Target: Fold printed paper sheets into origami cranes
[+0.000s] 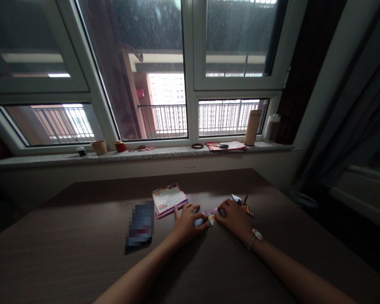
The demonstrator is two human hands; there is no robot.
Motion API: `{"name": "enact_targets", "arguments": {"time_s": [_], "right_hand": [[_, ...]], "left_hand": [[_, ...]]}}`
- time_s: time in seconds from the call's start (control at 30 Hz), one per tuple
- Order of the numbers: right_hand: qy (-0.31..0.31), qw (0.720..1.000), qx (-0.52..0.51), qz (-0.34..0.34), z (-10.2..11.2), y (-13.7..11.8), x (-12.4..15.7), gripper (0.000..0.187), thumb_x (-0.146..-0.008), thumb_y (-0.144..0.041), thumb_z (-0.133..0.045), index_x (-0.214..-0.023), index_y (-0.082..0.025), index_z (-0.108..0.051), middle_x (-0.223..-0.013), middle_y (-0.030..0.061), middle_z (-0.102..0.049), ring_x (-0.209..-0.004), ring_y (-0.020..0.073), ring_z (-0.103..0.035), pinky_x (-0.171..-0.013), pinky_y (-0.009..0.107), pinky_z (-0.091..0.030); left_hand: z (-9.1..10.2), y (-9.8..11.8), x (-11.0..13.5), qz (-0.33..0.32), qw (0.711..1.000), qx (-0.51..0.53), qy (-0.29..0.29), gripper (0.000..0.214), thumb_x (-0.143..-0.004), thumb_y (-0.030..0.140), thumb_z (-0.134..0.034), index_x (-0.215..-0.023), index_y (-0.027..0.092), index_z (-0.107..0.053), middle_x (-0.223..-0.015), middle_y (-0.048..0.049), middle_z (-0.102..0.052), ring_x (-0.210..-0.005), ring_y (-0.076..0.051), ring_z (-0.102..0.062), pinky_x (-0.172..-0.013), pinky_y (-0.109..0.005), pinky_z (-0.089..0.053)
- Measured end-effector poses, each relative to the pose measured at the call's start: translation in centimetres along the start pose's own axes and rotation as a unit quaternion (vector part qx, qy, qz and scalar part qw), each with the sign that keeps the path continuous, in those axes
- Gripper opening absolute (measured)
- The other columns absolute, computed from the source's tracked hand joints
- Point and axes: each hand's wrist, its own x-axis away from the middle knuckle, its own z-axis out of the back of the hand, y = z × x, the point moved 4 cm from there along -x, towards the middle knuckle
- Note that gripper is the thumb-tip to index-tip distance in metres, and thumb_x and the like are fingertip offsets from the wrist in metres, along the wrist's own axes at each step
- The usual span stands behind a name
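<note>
A small, colourful piece of printed paper (212, 219) lies on the dark wooden table between my two hands; it looks folded. My left hand (186, 221) grips its left side between thumb and fingers. On the opposite side my right hand (234, 216), with a bracelet at the wrist, pinches the paper's edge. Just past the left fingers sits a stack of printed leaflets (169, 199). Partly hidden behind the right hand are a pointed whitish piece and a colourful printed scrap (248, 209).
A dark, pixelated flat object (142, 223) lies left of my left forearm. Along the granite windowsill (171, 153) stand a tan flask (252, 127), a clear bottle (272, 128), a brown cup (99, 147), and scissors (223, 146) on papers. The table's right edge slopes away beyond my right arm.
</note>
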Motion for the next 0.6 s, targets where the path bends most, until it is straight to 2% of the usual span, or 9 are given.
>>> {"name": "enact_targets", "arguments": {"time_s": [0.17,0.3,0.5,0.6], "right_hand": [[0.007,1.0,-0.015,0.003,0.0,0.1,0.1,0.019,-0.087,-0.034,-0.056,-0.091,-0.02,-0.068,-0.096,0.0066,-0.063,-0.097,0.0227,-0.057,-0.088,0.032,-0.041],[0.006,0.996,-0.092,0.015,0.1,0.3,0.4,0.018,-0.088,-0.03,-0.056,-0.093,-0.02,-0.07,-0.1,0.0065,-0.061,-0.1,0.0209,-0.056,-0.092,0.031,-0.041],[-0.041,0.978,-0.187,0.083,0.0,0.0,1.0,0.015,-0.087,-0.029,-0.059,-0.089,-0.027,-0.075,-0.112,0.0044,-0.058,-0.109,0.0191,-0.052,-0.098,0.031,-0.039],[-0.04,0.978,-0.194,0.066,-0.2,0.2,0.9,0.015,-0.085,-0.03,-0.062,-0.089,-0.027,-0.076,-0.109,0.0054,-0.059,-0.108,0.0201,-0.052,-0.097,0.032,-0.04]], "left_hand": [[-0.1,-0.1,0.1,0.001,1.0,-0.005,0.003,0.026,-0.078,0.054,-0.066,-0.101,0.043,-0.069,-0.134,0.0012,-0.055,-0.13,-0.032,-0.037,-0.104,-0.073,0.003],[-0.1,-0.1,0.2,-0.002,1.0,-0.008,0.012,0.027,-0.078,0.055,-0.065,-0.103,0.043,-0.069,-0.135,0.0004,-0.054,-0.13,-0.032,-0.036,-0.104,-0.073,0.005],[-0.1,-0.1,0.2,-0.002,1.0,-0.009,0.011,0.028,-0.078,0.055,-0.066,-0.103,0.043,-0.069,-0.135,-0.0002,-0.053,-0.13,-0.032,-0.036,-0.103,-0.074,0.004],[-0.2,-0.2,0.1,0.0,1.0,-0.011,0.009,0.028,-0.077,0.056,-0.066,-0.103,0.043,-0.069,-0.135,0.0,-0.053,-0.13,-0.032,-0.036,-0.103,-0.074,0.004]]}}
